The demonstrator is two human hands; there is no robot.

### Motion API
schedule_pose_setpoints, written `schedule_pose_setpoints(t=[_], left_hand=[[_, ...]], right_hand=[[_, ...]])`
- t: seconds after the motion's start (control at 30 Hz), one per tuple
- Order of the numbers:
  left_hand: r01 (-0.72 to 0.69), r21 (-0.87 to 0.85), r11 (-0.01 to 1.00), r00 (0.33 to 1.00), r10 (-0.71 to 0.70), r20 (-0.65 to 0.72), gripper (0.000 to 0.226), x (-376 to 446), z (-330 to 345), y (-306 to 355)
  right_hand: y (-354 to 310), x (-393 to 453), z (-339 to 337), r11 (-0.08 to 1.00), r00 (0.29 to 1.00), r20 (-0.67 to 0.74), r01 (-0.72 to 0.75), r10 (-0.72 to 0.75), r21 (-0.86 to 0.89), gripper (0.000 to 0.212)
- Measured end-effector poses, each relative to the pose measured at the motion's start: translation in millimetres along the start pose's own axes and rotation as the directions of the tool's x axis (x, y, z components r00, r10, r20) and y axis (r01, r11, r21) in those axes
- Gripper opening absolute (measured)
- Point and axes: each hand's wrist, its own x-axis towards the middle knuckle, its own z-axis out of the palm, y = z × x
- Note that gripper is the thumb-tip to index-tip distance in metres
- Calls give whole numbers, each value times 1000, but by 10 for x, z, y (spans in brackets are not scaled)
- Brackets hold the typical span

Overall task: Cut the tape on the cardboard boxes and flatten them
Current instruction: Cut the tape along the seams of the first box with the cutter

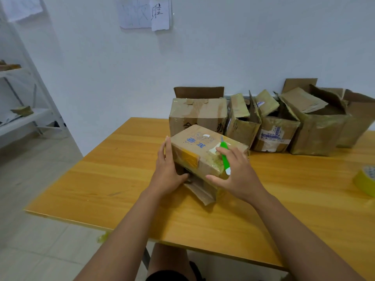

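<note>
risk noted: green cutter point(224, 157) blade lies close to fingers; a slip off glossy tape could nick the right hand point(236, 175), which grasps it. left hand point(168, 169) clasps the small box point(205, 153) end. box sits mid-surface point(121, 179), its near flap hanging loose, other boxes point(263, 122) behind.

Taped cardboard box point(205, 153) lies tilted on table (near flaps open).
</note>
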Motion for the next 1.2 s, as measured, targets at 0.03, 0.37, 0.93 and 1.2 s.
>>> schedule_pose_setpoints(t=[0.03, 0.37, 0.93, 1.2], left_hand=[[2, -21, 1000, 999, -3, -41, 137, -8, 9, 10], [-89, -193, 977, 992, 71, -100, 107, -163, -69, -215], [-42, -474, 880, 903, -170, -395, 84, -101, -302, 168], [51, -317, 947, 894, -184, -408, 81, 41, -343, 214]], right_hand=[[0, 2, 7, 1000, 1000, -5, 0, 0, 7, 83], [-23, -15, -1, 974, 995, -42, -83, 94, 209, 78], [-198, 268, -43, 723, 956, -76, -160, 282, 672, 45], [-262, 213, 52, 713, 909, -106, -239, 403, 659, 35]])
